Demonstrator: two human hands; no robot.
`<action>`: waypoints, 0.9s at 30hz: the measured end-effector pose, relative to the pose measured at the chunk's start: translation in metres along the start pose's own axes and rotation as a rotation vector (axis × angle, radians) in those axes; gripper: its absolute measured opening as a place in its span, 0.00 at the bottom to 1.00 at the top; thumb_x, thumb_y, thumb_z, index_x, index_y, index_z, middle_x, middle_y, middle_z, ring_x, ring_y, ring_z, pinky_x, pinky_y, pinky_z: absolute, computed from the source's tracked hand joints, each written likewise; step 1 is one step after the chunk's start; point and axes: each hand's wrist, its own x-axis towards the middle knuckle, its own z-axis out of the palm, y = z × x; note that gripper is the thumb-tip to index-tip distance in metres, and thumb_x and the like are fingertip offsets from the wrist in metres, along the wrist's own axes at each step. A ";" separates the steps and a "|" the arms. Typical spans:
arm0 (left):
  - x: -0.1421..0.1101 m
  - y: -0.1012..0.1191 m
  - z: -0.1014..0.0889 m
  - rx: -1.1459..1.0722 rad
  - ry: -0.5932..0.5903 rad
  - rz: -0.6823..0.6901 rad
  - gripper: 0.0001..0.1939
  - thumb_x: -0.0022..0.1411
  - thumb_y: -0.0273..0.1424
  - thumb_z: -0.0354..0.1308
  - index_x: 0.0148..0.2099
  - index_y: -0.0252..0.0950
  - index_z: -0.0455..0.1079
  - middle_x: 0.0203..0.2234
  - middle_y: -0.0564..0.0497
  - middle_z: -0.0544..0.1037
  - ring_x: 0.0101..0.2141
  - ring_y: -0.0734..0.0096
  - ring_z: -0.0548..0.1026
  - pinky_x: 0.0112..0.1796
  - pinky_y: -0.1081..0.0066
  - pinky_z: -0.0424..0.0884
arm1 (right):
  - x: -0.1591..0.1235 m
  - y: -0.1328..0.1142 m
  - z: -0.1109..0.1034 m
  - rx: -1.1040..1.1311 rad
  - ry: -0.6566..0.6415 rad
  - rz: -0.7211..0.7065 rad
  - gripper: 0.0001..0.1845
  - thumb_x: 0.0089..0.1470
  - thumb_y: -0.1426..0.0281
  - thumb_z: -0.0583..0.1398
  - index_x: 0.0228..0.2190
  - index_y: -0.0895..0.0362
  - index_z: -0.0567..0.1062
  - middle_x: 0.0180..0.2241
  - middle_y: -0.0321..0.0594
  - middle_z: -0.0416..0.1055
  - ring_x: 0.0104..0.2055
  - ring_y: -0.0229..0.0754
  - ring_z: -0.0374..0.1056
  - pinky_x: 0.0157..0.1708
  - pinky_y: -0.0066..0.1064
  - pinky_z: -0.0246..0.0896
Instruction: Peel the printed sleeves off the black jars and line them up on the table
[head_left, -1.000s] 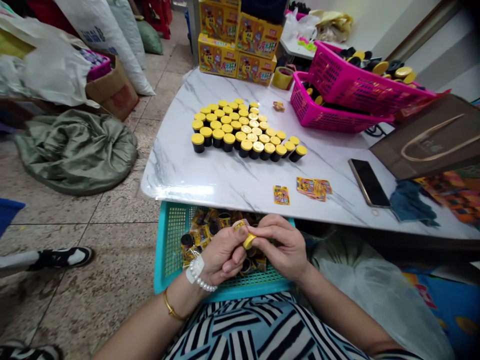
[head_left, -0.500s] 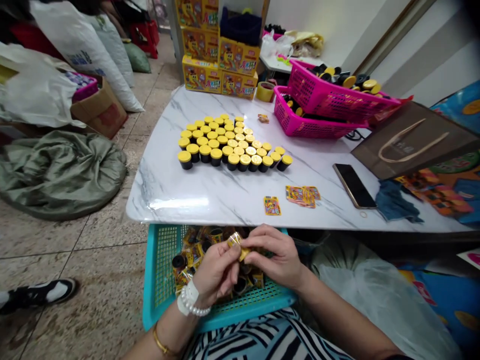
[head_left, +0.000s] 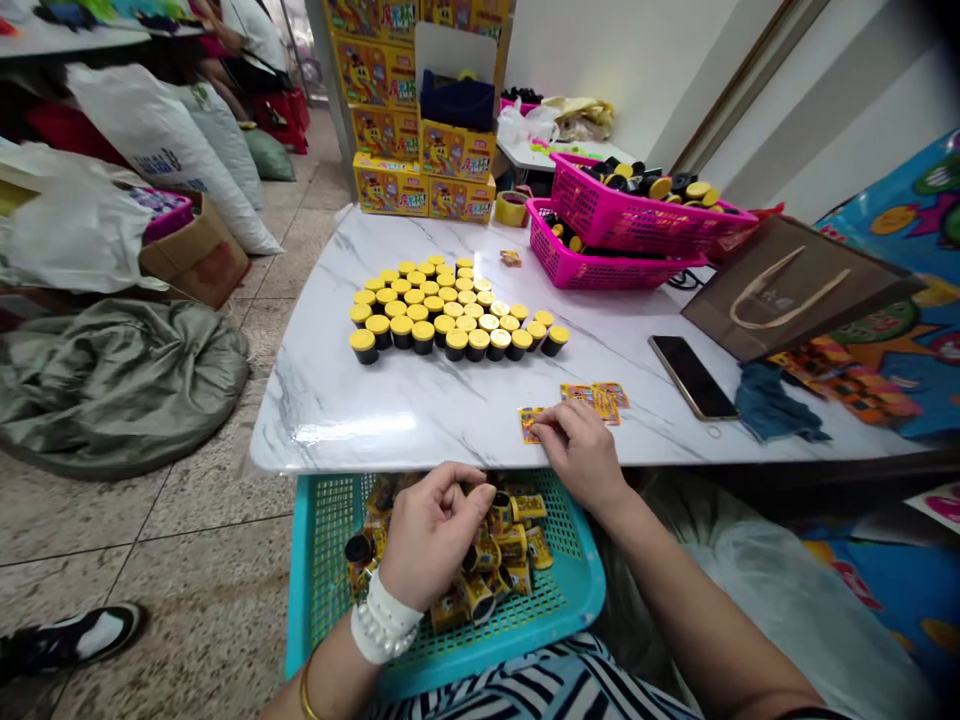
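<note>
My right hand (head_left: 579,450) reaches over the table's front edge, its thumb and fingertips pinched on a small yellow printed card (head_left: 526,424) lying there. Just beyond it lies a loose pile of similar cards (head_left: 600,401). Over the turquoise basket (head_left: 577,580) hovers my left hand (head_left: 439,525), fingers curled in and thumb close to the forefinger; whatever it may hold is hidden. Inside the basket are several small black cups with yellow printed cards or wrappers (head_left: 480,595). Black cups with yellow lids (head_left: 424,335) stand grouped upright on the marbled white table (head_left: 315,400).
Stacked pink baskets (head_left: 622,270) hold black and yellow pieces at the back right. Yellow printed boxes (head_left: 390,187) are piled behind the cups, beside a tape roll (head_left: 511,209). A phone (head_left: 694,376), blue cloth (head_left: 780,402) and brown paper bag (head_left: 787,300) lie rightward.
My right hand has left the small yellow item both hands were handling and moved up to the card on the table. My left hand stays over the basket; the yellow item no longer shows in it.
</note>
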 end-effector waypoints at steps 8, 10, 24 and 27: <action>0.020 0.014 -0.001 -0.153 0.014 0.045 0.14 0.60 0.40 0.60 0.41 0.35 0.73 0.16 0.58 0.68 0.17 0.78 0.65 0.19 0.77 0.60 | 0.013 -0.004 -0.006 0.061 0.015 0.000 0.02 0.54 0.73 0.63 0.29 0.57 0.76 0.36 0.45 0.70 0.42 0.49 0.67 0.45 0.43 0.63; 0.025 0.016 0.001 -0.194 0.055 0.067 0.14 0.58 0.38 0.63 0.41 0.34 0.73 0.20 0.56 0.72 0.19 0.78 0.67 0.22 0.77 0.63 | 0.012 -0.015 -0.007 0.214 0.025 0.058 0.02 0.54 0.73 0.62 0.29 0.56 0.75 0.34 0.42 0.72 0.38 0.46 0.68 0.40 0.39 0.65; 0.019 0.002 -0.006 -0.226 0.339 0.211 0.08 0.60 0.35 0.63 0.36 0.34 0.75 0.26 0.50 0.78 0.25 0.73 0.72 0.27 0.73 0.69 | 0.010 -0.079 0.007 0.963 -0.272 0.494 0.12 0.54 0.60 0.65 0.28 0.57 0.76 0.24 0.33 0.71 0.25 0.36 0.65 0.26 0.27 0.62; 0.007 0.004 -0.008 -0.126 0.479 0.336 0.07 0.61 0.34 0.62 0.38 0.35 0.75 0.30 0.49 0.78 0.30 0.70 0.74 0.32 0.71 0.71 | 0.008 -0.082 0.007 0.870 -0.226 0.409 0.12 0.57 0.61 0.63 0.29 0.56 0.75 0.25 0.33 0.71 0.26 0.36 0.64 0.28 0.27 0.62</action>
